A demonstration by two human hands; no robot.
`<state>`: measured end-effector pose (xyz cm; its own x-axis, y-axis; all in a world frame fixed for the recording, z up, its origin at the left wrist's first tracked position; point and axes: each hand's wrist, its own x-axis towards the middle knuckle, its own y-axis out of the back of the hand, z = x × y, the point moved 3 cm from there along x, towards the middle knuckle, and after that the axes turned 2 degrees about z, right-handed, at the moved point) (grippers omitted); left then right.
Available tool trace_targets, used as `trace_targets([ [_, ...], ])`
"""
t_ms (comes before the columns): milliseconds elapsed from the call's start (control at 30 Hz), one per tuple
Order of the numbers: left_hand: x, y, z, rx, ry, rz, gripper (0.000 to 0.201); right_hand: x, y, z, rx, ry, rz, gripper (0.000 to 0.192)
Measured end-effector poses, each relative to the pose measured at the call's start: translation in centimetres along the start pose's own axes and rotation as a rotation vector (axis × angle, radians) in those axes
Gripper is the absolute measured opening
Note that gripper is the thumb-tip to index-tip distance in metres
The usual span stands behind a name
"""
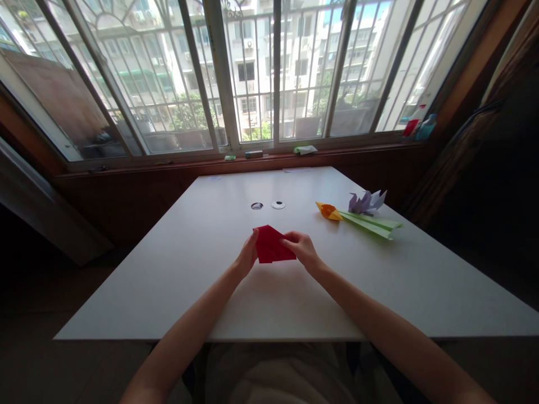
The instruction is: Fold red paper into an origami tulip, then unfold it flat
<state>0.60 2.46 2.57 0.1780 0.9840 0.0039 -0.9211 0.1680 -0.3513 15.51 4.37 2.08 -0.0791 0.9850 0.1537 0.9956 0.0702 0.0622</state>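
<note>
Two hands pinching folded red paper point(272, 245) above white desk point(210, 269): left hand point(248, 255) gripping left edge, right hand point(301, 251) gripping right. Probably handling light, thin, crease-prone; gripping edges.

Left hand point(247, 255), right hand point(301, 251) pinching.

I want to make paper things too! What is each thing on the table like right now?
Red paper: partly folded, held on the table by both hands.
Left hand: gripping the paper's left edge.
Right hand: pinching the paper's right edge.
Orange paper flower: folded, lying on its side.
Green paper stem: folded, lying flat.
Purple paper flower: folded, lying loose.
</note>
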Motion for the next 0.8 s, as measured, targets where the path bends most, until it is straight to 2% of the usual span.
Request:
trace_targets([
  [100, 0.1, 0.2, -0.5, 0.067, 0.023, 0.035, 0.042, -0.1, -0.1, -0.2, 0.002, 0.045, -0.02, 0.025],
  [200, 0.2, 0.2, -1.1, 0.097, 0.065, 0.027, 0.04, -0.1, 0.0, -0.2, 0.018, 0.065, 0.023, 0.026],
  [367, -0.1, -0.2, -1.3, 0.075, 0.115, -0.063, 0.039, 0.2, 0.3, 0.1, 0.164, -0.027, 0.059, 0.03],
  [500, 0.0, -0.3, -1.3, 0.052, 0.127, -0.078, 0.038, 0.4, 0.6, 0.3, 0.248, -0.079, 0.085, 0.031],
  [800, 0.0, 0.1, -1.7, 0.158, 0.114, -0.066, 0.038, 0.1, 0.4, 0.3, 0.255, -0.083, 0.073, 0.029],
])
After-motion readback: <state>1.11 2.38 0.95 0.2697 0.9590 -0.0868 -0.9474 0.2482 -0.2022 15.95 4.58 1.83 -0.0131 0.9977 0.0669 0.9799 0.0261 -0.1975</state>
